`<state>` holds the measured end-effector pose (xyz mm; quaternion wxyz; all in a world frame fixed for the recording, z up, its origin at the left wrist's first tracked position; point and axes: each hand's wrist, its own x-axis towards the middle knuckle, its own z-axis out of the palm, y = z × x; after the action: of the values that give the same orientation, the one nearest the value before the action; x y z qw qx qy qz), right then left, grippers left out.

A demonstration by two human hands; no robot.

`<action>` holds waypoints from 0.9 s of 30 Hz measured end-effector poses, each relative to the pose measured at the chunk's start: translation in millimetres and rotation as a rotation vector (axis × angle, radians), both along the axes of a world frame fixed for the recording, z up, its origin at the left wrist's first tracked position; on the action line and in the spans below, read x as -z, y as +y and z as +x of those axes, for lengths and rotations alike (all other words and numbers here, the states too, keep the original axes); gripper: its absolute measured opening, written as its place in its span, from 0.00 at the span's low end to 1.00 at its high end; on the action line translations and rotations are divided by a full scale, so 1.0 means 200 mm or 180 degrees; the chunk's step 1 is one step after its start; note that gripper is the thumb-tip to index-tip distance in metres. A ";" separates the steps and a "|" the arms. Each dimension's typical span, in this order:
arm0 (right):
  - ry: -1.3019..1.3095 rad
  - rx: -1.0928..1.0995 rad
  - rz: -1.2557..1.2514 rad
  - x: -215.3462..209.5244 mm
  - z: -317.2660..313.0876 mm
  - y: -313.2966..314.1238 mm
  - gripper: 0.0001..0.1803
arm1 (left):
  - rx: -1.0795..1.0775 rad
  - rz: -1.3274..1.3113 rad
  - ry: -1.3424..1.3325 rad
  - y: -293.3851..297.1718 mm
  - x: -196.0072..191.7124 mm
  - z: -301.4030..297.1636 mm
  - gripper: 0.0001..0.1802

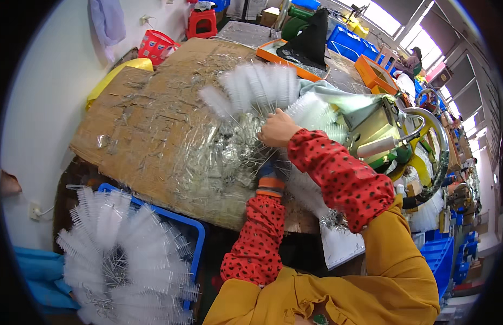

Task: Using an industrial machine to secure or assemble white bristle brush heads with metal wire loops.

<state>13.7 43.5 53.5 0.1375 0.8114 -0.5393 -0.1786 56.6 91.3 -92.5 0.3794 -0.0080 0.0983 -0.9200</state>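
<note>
White bristles: a fan of bottle brushes [257,86] lies on the cardboard-covered table [154,124], their wire stems gathered toward the hands.
Right hand [277,130]: bare, fingers curled down onto the wire stems just below the bristle heads; whether it pinches them cannot be told.
Left hand [268,173]: mostly hidden under the right forearm, so its grip cannot be told; only an orange-and-blue cuff shows.
Blue crate [181,222]: lower left, heaped with more white brushes [116,249].
Red basket [154,46]: against the wall, beyond the table.
Orange trays [373,73]: far right of the table.
</note>
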 end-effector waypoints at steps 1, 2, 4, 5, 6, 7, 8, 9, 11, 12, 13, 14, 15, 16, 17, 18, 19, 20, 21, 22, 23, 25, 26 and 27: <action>-0.0046 -0.0259 -0.0063 -0.04 0.03 0.06 0.16 | -0.0726 -0.1645 -0.1937 -0.04 0.22 -0.03 0.15; -0.0003 -0.0226 -0.0049 -0.07 0.02 0.11 0.16 | -0.1425 -0.3324 -0.3835 -0.04 0.32 -0.09 0.16; -0.0387 -0.0464 -0.0657 -0.13 0.00 0.21 0.17 | -0.1366 -0.2937 -0.3128 -0.03 0.29 -0.16 0.15; -0.0524 -0.0417 -0.0851 -0.16 0.01 0.26 0.18 | -0.1334 -0.2527 -0.2500 -0.04 0.26 -0.20 0.15; -0.0507 -0.0409 -0.0868 -0.19 0.03 0.29 0.18 | -0.1304 -0.2124 -0.1880 -0.06 0.21 -0.23 0.15; -0.0659 -0.0287 -0.1161 -0.22 0.05 0.31 0.19 | -0.1271 -0.1718 -0.1276 -0.09 0.16 -0.24 0.15; -0.0826 -0.0179 -0.1445 -0.26 0.10 0.33 0.20 | -0.1238 -0.1303 -0.0690 -0.10 0.13 -0.24 0.15; -0.0842 -0.0209 -0.1455 -0.30 0.15 0.35 0.20 | -0.1204 -0.0890 -0.0112 -0.10 0.11 -0.21 0.14; -0.0918 0.0441 -0.1062 -0.44 0.19 0.44 0.13 | -0.1991 -0.1922 -0.2175 0.07 -0.31 0.05 0.14; -0.0952 0.0408 -0.1059 -0.48 0.24 0.48 0.13 | -0.2343 -0.2165 -0.3327 0.15 -0.54 0.26 0.13; -0.1718 0.0255 -0.0764 -0.52 0.28 0.52 0.13 | -0.2142 -0.1888 -0.2461 0.10 -0.61 0.38 0.13; -0.2476 0.0092 -0.0440 -0.55 0.30 0.56 0.19 | -0.1922 -0.1609 -0.1605 0.05 -0.66 0.49 0.13; -0.2430 -0.0412 0.0056 -0.55 0.32 0.58 0.35 | -0.1814 -0.1340 -0.1669 0.03 -0.68 0.60 0.13; -0.2454 -0.0463 0.0051 -0.52 0.35 0.61 0.35 | -0.1713 -0.1093 -0.1705 0.02 -0.73 0.69 0.13; -0.2185 -0.0746 -0.0217 -0.44 0.35 0.64 0.41 | -0.1639 -0.1025 -0.1794 0.02 -0.74 0.72 0.11; -0.1914 -0.1025 -0.0484 -0.34 0.36 0.65 0.46 | -0.1663 -0.1036 -0.1817 -0.01 -0.68 0.72 0.11; -0.1841 -0.0883 -0.0528 -0.26 0.40 0.65 0.53 | -0.1655 -0.0994 -0.2111 -0.06 -0.58 0.74 0.10; -0.1866 -0.0904 -0.0540 -0.19 0.41 0.63 0.53 | -0.1606 -0.0959 -0.2371 -0.08 -0.53 0.75 0.10; -0.2109 -0.0634 -0.0367 -0.14 0.39 0.60 0.52 | -0.1337 -0.1018 -0.3103 -0.04 -0.56 0.75 0.11; -0.2347 -0.0360 -0.0193 -0.11 0.36 0.57 0.51 | -0.1350 -0.1051 -0.3092 -0.05 -0.52 0.73 0.11; -0.2360 -0.0297 -0.0394 -0.09 0.39 0.57 0.44 | -0.1466 -0.1782 -0.2308 -0.07 -0.44 0.75 0.14; -0.2487 -0.0187 -0.0516 -0.05 0.34 0.51 0.38 | -0.1224 -0.2465 -0.2513 -0.07 -0.37 0.78 0.21; -0.2588 -0.0012 -0.0640 -0.02 0.29 0.49 0.31 | -0.1212 -0.2472 -0.2495 -0.03 -0.37 0.74 0.21; -0.2940 -0.0176 -0.0875 -0.03 0.30 0.48 0.21 | -0.1238 -0.2094 -0.1846 0.05 -0.49 0.73 0.23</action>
<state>73.4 138.7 59.1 -0.0058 0.7942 -0.5408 0.2770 202.3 101.9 4.7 0.5336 0.1112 -0.3113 -0.7785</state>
